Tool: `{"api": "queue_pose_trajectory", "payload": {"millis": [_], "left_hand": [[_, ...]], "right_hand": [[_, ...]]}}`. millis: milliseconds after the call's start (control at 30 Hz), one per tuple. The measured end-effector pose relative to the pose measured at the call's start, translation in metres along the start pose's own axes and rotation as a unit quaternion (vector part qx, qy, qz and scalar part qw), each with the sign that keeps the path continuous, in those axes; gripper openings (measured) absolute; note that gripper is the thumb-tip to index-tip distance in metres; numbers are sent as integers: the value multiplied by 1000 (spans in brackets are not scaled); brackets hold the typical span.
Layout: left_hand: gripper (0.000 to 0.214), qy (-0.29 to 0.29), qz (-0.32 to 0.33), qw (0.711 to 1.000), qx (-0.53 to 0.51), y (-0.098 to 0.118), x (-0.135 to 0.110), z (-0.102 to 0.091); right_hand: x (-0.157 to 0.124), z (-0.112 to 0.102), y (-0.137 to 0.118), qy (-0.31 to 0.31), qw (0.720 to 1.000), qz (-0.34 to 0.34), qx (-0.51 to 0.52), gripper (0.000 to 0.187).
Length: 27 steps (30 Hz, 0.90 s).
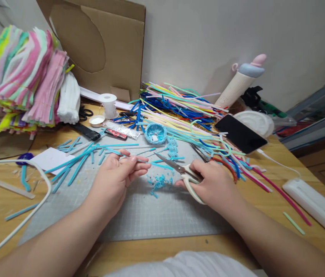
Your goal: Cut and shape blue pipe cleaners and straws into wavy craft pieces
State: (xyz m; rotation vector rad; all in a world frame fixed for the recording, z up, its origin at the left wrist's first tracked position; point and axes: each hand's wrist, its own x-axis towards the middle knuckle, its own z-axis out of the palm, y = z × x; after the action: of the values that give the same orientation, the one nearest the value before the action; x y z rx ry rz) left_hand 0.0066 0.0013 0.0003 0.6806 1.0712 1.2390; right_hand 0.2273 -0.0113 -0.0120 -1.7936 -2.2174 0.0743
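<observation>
My left hand point(119, 175) pinches a thin light-blue pipe cleaner piece point(143, 159) over the grey cutting mat point(139, 215). My right hand point(212, 184) grips white-handled scissors point(179, 169), blades slightly apart and pointing left toward that piece. Small blue fuzzy clippings point(159, 182) lie on the mat between the hands. Cut blue lengths point(75, 163) are scattered left of my left hand. A small round blue woven piece point(155, 133) sits just beyond.
A heap of coloured pipe cleaners point(179, 107) lies at the back, with a black phone point(240, 133) and a white bottle point(239, 82) to the right. Stacked pastel bundles point(26, 73), cardboard point(104, 42), a thread spool point(109, 104) and a white cable point(24, 219) are on the left.
</observation>
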Motion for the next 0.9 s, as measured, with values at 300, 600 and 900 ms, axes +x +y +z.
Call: {"api": "queue_pose_trajectory", "payload": {"millis": [300,600,900], "left_hand": [[24,-21,1,999,35,-3,3,-4],[21,9,25,995,91,-4,1,-6],[19,-22,-20,999,45,-4,3,-5]], "right_hand": [[0,-5,-4,-26,999,-11,29,30],[1,-3,-2,-28,999,-46,-5,27],[0,-2,-3,-21,998,-67,-2,25]]}}
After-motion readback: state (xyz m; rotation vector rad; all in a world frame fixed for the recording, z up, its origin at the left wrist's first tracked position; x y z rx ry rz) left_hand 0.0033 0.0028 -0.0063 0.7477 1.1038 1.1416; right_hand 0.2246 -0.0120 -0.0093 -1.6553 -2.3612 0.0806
